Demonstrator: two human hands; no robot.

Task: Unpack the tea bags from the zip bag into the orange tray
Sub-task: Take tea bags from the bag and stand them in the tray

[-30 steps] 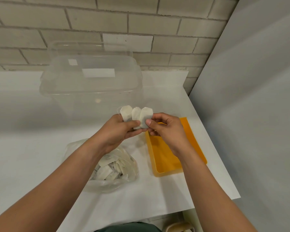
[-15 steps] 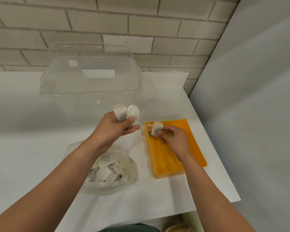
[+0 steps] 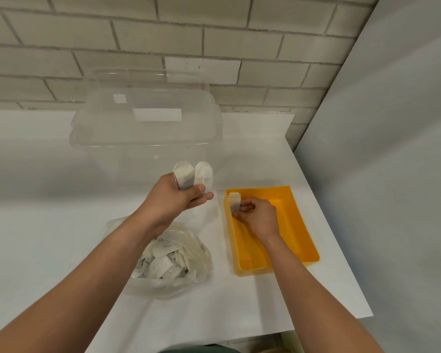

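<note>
Tub point(image 3: 145, 128) stands behind zip bag point(image 3: 197, 266) and orange tray point(image 3: 301, 230)

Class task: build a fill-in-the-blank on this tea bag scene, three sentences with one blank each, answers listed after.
The left hand holds ___ tea bags upright.
The right hand holds a single tea bag inside the ___ tray.
The zip bag lies to the ___ of that tray.
Missing: two, orange, left.
</note>
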